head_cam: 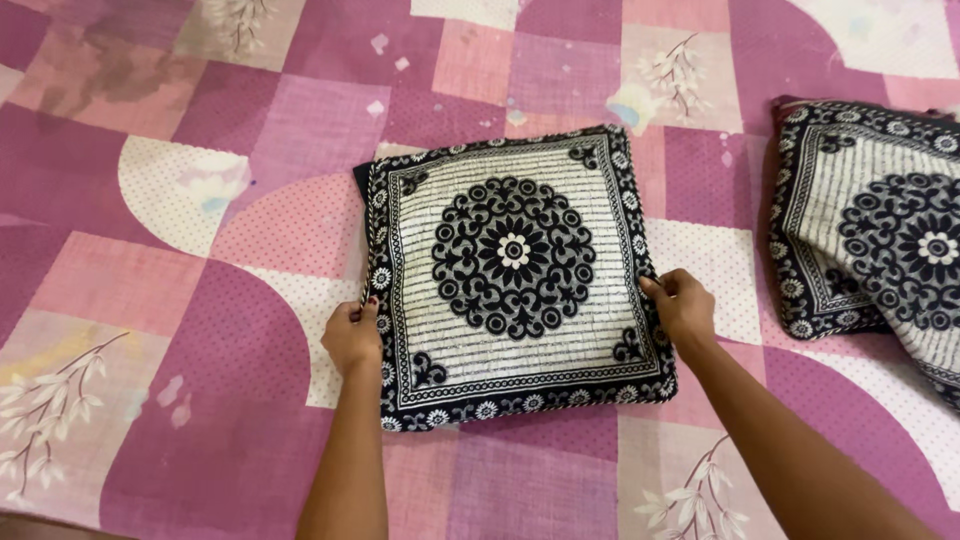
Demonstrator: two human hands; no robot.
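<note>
two hands flank one black-and-white cushion cover (512, 275) lying flat on the pink patchwork bed (200, 330): my left hand (352, 338) pinches its 9 o'clock edge, my right hand (683, 308) pinches 3 o'clock, both equally near. a second cover (880, 230) lies well apart at 3 o'clock.

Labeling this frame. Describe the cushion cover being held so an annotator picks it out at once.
On the pink and purple patchwork bedsheet, look at the middle of the frame for a flat square black-and-white cushion cover with a round floral medallion. The left hand and right hand pinch its side edges. A matching second cover lies at the right edge, cut off and untouched.
</note>
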